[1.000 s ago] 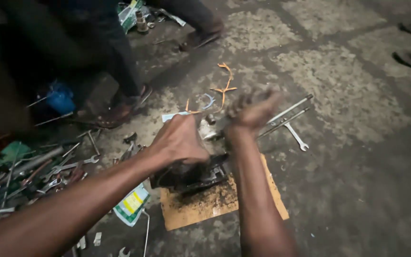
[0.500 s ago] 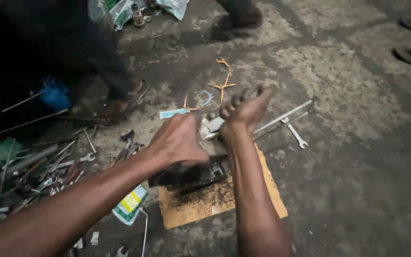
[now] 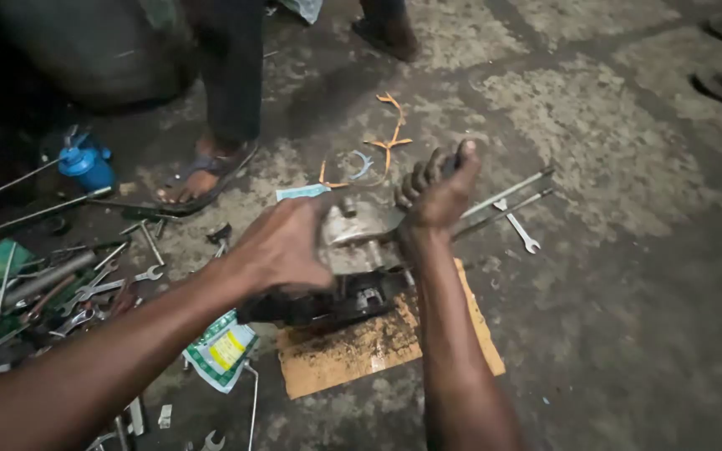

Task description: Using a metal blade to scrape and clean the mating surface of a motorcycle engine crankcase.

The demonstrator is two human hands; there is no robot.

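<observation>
Looking down from my head camera, my left hand (image 3: pixel 282 250) is clamped over the side of a grey metal engine part (image 3: pixel 353 238), pressing it down, and my right hand (image 3: pixel 438 190) is curled shut around something dark at its far end, a tool handle as far as I can tell; the fingers hide it. The part sits on a greasy dark base (image 3: pixel 336 302) that rests on a scrap of cardboard (image 3: pixel 378 355) on the concrete floor (image 3: pixel 628 276). I think the main risk is a slip: everything looks oily, so if my right hand jerks free, my knuckles could strike the floor or the two long rods (image 3: pixel 507 205) and the spanner (image 3: pixel 518 227) lying just beyond. The cardboard could also skid under the load and tip the part. A bystander's sandalled foot (image 3: pixel 202 179) stands near, and loose tools (image 3: pixel 60 288) crowd my left side.
</observation>
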